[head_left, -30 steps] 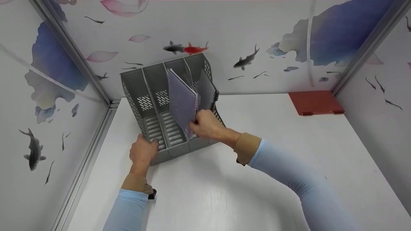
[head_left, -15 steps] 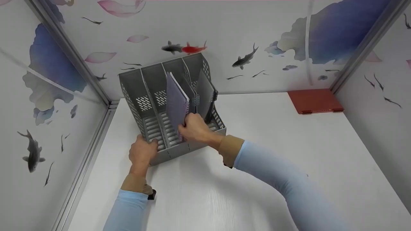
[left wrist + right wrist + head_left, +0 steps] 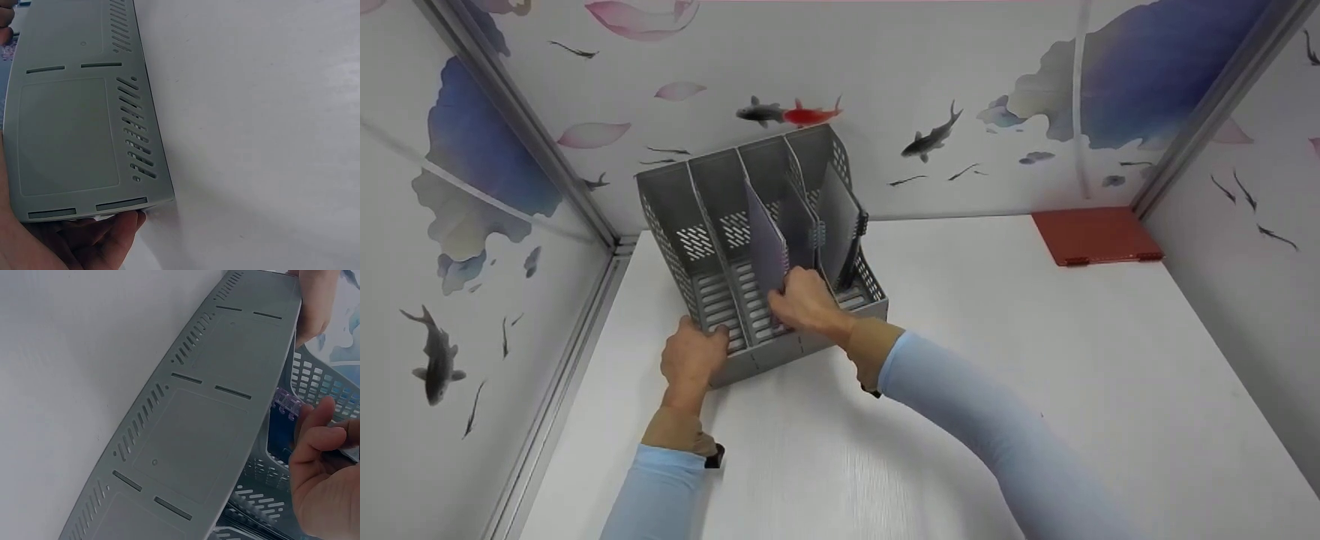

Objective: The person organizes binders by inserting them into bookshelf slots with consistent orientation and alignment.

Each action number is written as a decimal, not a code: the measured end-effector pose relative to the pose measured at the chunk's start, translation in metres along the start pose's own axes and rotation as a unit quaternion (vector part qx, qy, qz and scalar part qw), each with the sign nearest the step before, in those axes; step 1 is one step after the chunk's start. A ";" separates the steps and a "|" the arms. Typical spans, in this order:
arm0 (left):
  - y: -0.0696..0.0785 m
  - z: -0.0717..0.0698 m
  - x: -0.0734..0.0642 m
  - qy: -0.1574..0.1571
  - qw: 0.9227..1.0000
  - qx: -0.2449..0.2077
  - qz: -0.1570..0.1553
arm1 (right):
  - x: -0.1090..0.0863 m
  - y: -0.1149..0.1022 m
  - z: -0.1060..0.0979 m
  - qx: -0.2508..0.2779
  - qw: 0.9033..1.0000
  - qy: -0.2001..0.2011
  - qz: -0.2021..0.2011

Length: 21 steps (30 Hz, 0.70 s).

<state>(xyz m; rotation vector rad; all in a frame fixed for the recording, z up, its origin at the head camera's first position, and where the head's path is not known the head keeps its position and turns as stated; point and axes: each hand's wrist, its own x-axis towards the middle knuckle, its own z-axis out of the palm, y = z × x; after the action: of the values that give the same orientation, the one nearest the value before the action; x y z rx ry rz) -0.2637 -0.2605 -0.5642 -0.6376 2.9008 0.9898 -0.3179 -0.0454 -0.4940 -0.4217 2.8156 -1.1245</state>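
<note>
A grey plastic file rack (image 3: pixel 769 360) with upright dividers stands at the back left of the table. My left hand (image 3: pixel 695 352) grips its front left corner, the thumb over the low front rim; in the left wrist view, fingers (image 3: pixel 121 236) curl round the rack's end. Within the rack, my right hand (image 3: pixel 806 300) holds a purple spiral notebook (image 3: pixel 766 244) by its bound edge. This notebook stands upright in the second compartment from the left, its lower part hidden behind the hand. In the right wrist view, purple coils (image 3: pixel 288 402) show beside the curled fingers.
A dark spiral notebook (image 3: pixel 799 217) and a grey one (image 3: pixel 838 221) stand in the compartments to the right. On the white table (image 3: pixel 960 300), a red binder-like item (image 3: pixel 1099 236) lies flat at the back right. Patterned panels (image 3: pixel 885 60) enclose the table.
My right hand has moved left, and the purple notebook has shifted left and sunk lower into the rack. The left hand keeps its place on the rack's corner.
</note>
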 end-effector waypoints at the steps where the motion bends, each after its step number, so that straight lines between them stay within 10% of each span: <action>1: 0.000 0.000 0.000 0.000 1.000 0.000 0.000 | 0.001 0.000 0.002 0.008 1.000 -0.001 0.006; 21: -0.002 0.001 0.001 0.000 1.000 0.006 0.000 | 0.011 0.004 0.024 -0.171 0.985 0.016 0.024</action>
<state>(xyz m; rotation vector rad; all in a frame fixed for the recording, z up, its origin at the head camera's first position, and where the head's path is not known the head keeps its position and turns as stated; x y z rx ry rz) -0.2642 -0.2618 -0.5660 -0.6384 2.9045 0.9705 -0.3256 -0.0617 -0.5134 -0.3571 3.0341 -0.6429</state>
